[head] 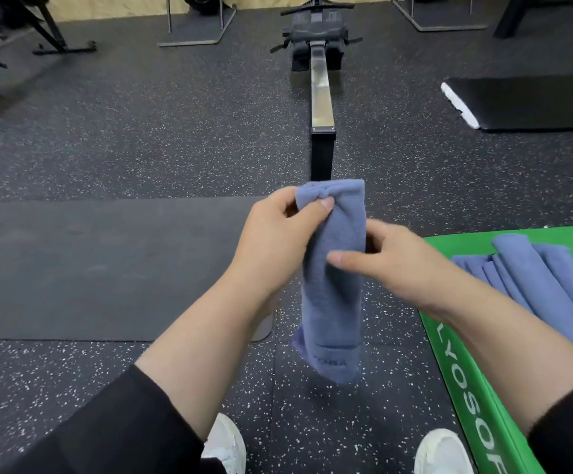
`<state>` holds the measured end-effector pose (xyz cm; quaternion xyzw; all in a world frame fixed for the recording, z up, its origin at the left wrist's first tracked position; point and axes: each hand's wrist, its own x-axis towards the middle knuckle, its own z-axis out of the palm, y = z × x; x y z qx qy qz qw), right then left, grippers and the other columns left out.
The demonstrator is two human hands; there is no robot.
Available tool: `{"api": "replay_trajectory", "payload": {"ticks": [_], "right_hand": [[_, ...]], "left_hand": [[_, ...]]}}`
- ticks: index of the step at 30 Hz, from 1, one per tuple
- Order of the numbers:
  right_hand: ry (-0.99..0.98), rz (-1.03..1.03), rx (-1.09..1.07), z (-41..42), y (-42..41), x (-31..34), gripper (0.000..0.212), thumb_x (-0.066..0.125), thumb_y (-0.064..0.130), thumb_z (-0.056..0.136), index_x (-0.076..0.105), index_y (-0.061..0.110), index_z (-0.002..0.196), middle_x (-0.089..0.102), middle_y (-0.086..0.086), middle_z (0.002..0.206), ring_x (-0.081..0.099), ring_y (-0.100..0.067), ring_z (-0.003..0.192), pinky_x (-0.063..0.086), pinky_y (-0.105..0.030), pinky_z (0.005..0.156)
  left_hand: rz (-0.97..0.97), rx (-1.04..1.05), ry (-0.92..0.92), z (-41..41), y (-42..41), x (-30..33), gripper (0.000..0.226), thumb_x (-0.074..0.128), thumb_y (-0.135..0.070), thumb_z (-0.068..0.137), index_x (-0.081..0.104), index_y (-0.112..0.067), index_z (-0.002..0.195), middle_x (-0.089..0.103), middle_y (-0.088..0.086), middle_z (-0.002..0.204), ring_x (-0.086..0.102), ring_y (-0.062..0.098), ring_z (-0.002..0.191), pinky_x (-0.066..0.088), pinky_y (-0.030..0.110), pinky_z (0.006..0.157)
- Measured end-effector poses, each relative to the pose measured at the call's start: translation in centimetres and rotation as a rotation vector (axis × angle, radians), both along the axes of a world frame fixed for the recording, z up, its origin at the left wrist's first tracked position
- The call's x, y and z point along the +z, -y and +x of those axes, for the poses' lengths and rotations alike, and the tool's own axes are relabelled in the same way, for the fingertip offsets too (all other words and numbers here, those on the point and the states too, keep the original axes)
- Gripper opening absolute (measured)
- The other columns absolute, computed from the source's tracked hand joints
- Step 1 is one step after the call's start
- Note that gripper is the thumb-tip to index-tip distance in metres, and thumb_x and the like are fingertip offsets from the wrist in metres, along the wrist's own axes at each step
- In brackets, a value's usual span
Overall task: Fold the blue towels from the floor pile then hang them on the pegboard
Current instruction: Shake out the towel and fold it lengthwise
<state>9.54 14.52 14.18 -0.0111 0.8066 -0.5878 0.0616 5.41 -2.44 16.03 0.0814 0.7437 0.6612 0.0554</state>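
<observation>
A folded blue towel (333, 278) is held upright in the air above the speckled floor (107, 148), pinched by the left hand (278, 241) at its top and the right hand (391, 261) mid-length. Just right of it, more folded towels (538, 285) lie on a green mat (466, 388) — folding seems well along, hanging not begun; no pegboard is seen.

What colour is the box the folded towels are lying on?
Bright green box with pale lettering, under the folded towels; head view.
</observation>
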Motion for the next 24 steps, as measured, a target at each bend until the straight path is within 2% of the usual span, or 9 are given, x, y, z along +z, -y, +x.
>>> {"api": "replay_trajectory", "payload": {"ticks": [3,5,7,10,12,17,20,22,24], "right_hand": [[0.039,0.104,0.036,0.1,0.5,-0.6,0.012,0.077,0.025,0.087,0.074,0.018,0.095,0.078,0.01,0.093,0.066,0.0,0.082,0.052,-0.025,0.078],[-0.003,0.095,0.014,0.0,0.9,-0.5,0.009,0.076,0.027,0.088,0.074,0.019,0.092,0.077,0.009,0.089,0.062,0.002,0.076,0.049,-0.024,0.072],[-0.034,0.07,-0.003,-0.1,1.3,-0.4,0.01,0.076,0.025,0.088,0.075,0.019,0.096,0.077,0.011,0.091,0.066,0.0,0.081,0.052,-0.025,0.077],[-0.03,0.057,-0.035,-0.5,1.5,-0.8,0.018,0.077,0.025,0.087,0.074,0.018,0.103,0.078,0.007,0.098,0.072,-0.015,0.098,0.056,-0.041,0.09],[-0.016,0.039,-0.035,-0.6,1.5,-1.1,0.028,0.08,0.031,0.083,0.072,0.02,0.108,0.077,0.009,0.101,0.072,-0.015,0.1,0.056,-0.045,0.093],[0.044,-0.021,-0.014,-0.1,1.9,-2.0,0.043,0.085,0.029,0.08,0.066,0.022,0.117,0.076,0.014,0.108,0.07,-0.004,0.104,0.053,-0.036,0.098],[-0.005,-0.025,-0.026,0.2,2.4,-1.8,0.043,0.086,0.034,0.077,0.066,0.025,0.114,0.075,0.017,0.109,0.066,0.006,0.101,0.049,-0.025,0.091],[-0.03,-0.052,-0.037,0.5,2.7,-1.5,0.062,0.083,0.049,0.07,0.06,0.026,0.123,0.072,0.011,0.118,0.065,-0.003,0.112,0.049,-0.034,0.1],[-0.046,-0.124,-0.057,0.8,2.8,-1.5,0.073,0.079,0.055,0.066,0.055,0.026,0.128,0.071,0.004,0.121,0.066,-0.013,0.115,0.05,-0.048,0.103]], "left_hand": [[0.179,0.026,0.071,-0.3,0.2,0.4,0.022,0.06,-0.028,0.094,0.073,-0.015,0.107,0.076,0.006,0.105,0.069,0.017,0.098,0.054,0.043,0.091],[0.313,0.03,0.13,-0.5,0.3,0.6,0.024,0.057,-0.026,0.1,0.071,-0.013,0.115,0.074,0.011,0.115,0.07,0.021,0.11,0.054,0.043,0.098],[0.355,-0.011,0.182,-0.5,0.3,0.5,0.027,0.06,-0.028,0.101,0.068,-0.01,0.119,0.074,0.011,0.115,0.07,0.021,0.105,0.056,0.04,0.096],[0.319,-0.057,0.244,-0.4,0.2,0.2,0.027,0.069,-0.02,0.095,0.067,-0.004,0.117,0.075,0.014,0.11,0.072,0.023,0.098,0.057,0.041,0.093],[0.34,-0.03,0.259,-0.6,0.1,0.1,0.025,0.068,-0.018,0.095,0.068,-0.005,0.116,0.075,0.014,0.11,0.072,0.023,0.099,0.056,0.041,0.094],[0.516,-0.06,0.255,-1.3,0.2,1.3,0.028,0.058,-0.014,0.102,0.062,-0.003,0.128,0.072,0.012,0.112,0.068,0.021,0.106,0.055,0.037,0.099],[0.602,-0.079,0.264,-1.4,0.1,1.8,0.034,0.056,-0.014,0.103,0.057,-0.001,0.134,0.068,0.018,0.122,0.063,0.03,0.123,0.045,0.049,0.111],[0.646,-0.108,0.257,-1.2,0.0,2.1,0.04,0.055,-0.014,0.102,0.053,0.001,0.139,0.062,0.024,0.133,0.054,0.039,0.132,0.04,0.055,0.114],[0.672,-0.152,0.235,-1.0,0.2,2.7,0.042,0.054,-0.014,0.099,0.052,-0.001,0.139,0.059,0.024,0.134,0.048,0.042,0.136,0.037,0.057,0.116]]}}
